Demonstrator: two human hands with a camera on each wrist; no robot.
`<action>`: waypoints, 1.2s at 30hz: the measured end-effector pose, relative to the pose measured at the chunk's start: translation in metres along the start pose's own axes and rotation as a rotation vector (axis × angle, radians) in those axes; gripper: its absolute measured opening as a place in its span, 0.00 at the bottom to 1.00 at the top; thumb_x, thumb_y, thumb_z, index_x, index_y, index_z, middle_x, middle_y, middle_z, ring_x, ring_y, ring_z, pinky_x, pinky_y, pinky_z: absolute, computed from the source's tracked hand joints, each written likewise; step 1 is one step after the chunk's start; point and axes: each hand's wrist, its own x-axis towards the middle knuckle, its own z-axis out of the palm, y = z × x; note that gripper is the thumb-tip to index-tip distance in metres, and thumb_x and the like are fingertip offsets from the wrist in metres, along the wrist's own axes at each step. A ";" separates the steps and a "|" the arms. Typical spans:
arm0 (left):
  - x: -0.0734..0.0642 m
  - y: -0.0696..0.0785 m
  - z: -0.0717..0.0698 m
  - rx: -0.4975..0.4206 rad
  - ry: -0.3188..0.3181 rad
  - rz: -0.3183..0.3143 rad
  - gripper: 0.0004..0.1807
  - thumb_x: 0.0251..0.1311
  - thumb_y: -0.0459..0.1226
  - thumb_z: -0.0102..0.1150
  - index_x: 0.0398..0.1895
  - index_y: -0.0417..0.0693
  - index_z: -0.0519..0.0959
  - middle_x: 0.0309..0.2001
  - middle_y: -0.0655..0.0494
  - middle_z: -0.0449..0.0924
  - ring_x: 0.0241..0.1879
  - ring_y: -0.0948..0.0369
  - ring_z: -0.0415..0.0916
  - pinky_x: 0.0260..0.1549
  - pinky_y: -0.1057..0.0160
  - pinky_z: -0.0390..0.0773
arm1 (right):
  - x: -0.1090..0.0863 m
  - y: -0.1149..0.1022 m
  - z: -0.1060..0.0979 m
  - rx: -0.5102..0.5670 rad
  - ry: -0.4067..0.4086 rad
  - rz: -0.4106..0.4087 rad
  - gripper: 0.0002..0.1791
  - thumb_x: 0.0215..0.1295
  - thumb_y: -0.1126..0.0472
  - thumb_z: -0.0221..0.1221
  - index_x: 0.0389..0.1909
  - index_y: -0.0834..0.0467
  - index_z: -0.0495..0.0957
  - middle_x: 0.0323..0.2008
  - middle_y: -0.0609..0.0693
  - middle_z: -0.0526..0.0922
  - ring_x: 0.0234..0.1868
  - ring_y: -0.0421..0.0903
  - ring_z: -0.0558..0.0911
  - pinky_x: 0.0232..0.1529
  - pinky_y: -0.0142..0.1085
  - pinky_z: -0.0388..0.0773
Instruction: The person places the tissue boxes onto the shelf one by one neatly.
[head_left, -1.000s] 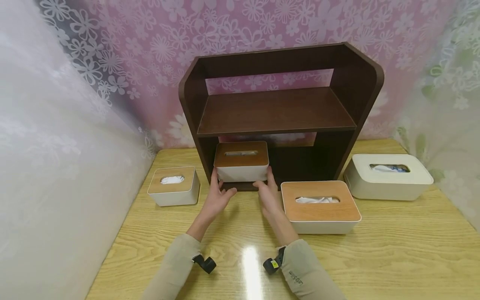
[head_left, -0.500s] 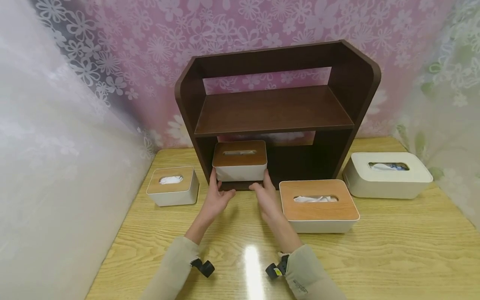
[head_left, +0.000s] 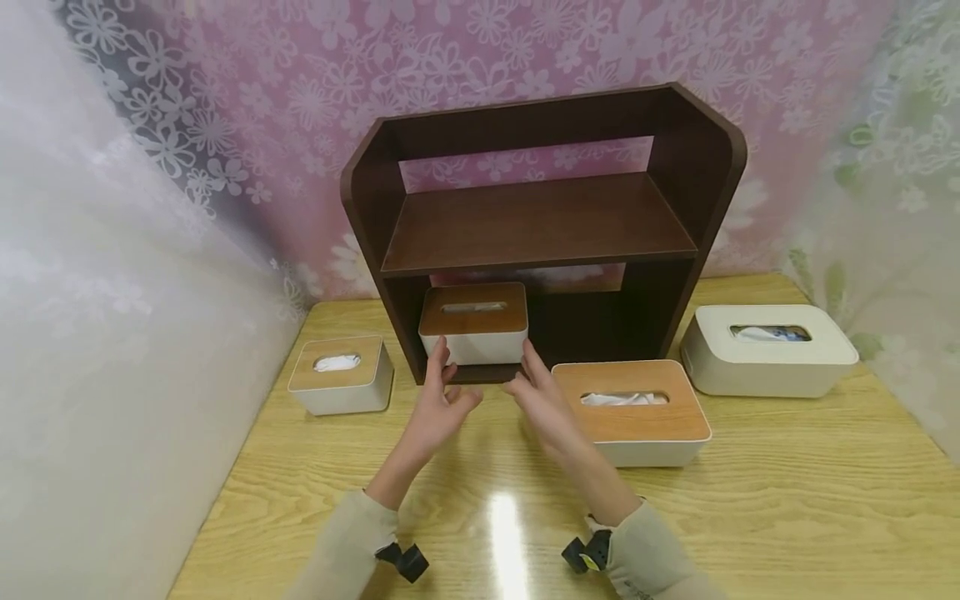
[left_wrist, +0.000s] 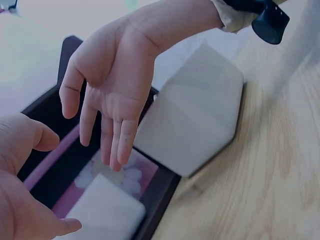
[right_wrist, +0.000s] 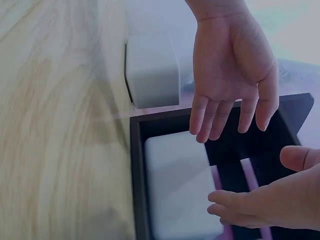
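A white tissue box with a brown wood-look lid [head_left: 474, 321] sits on the lower shelf, against the left side of the dark brown shelf unit [head_left: 540, 221]. My left hand [head_left: 438, 408] is in front of the box's left half, fingers extended and thumb spread. By its front right corner is my right hand [head_left: 551, 408], its fingers also loosely straight. Nothing is held in either. Whether a fingertip still touches the box I cannot tell. Both wrist views show the white box [right_wrist: 180, 185] between open fingers, with the left hand [right_wrist: 227, 70] and right hand [left_wrist: 117, 85] facing it.
A small tissue box with a light wood lid [head_left: 337, 375] stands left of the shelf. On the right are a larger orange-brown-lidded tissue box [head_left: 633, 417], close to my right hand, and a cream one [head_left: 772, 350]. A pale wooden table [head_left: 465, 517] carries everything.
Both hands have drawn back from the sides of the tissue box, which they held between them. The box remains on the lower shelf. The head view has shifted slightly.
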 end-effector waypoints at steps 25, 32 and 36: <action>-0.017 0.037 0.032 0.024 -0.149 0.087 0.49 0.65 0.32 0.58 0.81 0.52 0.39 0.79 0.55 0.39 0.77 0.52 0.46 0.69 0.45 0.58 | -0.053 -0.027 -0.094 -0.397 -0.187 -0.247 0.45 0.73 0.61 0.56 0.80 0.47 0.39 0.79 0.59 0.44 0.76 0.66 0.50 0.66 0.40 0.65; -0.014 0.033 0.037 0.066 -0.198 0.083 0.49 0.66 0.34 0.59 0.81 0.53 0.38 0.80 0.56 0.38 0.77 0.54 0.45 0.70 0.48 0.59 | -0.057 -0.035 -0.133 -0.604 -0.226 -0.264 0.47 0.70 0.59 0.60 0.80 0.43 0.41 0.78 0.61 0.48 0.73 0.72 0.55 0.63 0.60 0.67; -0.013 0.030 0.038 0.105 -0.242 0.089 0.49 0.66 0.36 0.59 0.81 0.55 0.38 0.80 0.56 0.37 0.77 0.54 0.43 0.70 0.47 0.59 | -0.057 -0.038 -0.157 -0.664 -0.220 -0.246 0.45 0.71 0.58 0.60 0.80 0.49 0.44 0.76 0.65 0.50 0.72 0.72 0.54 0.61 0.67 0.63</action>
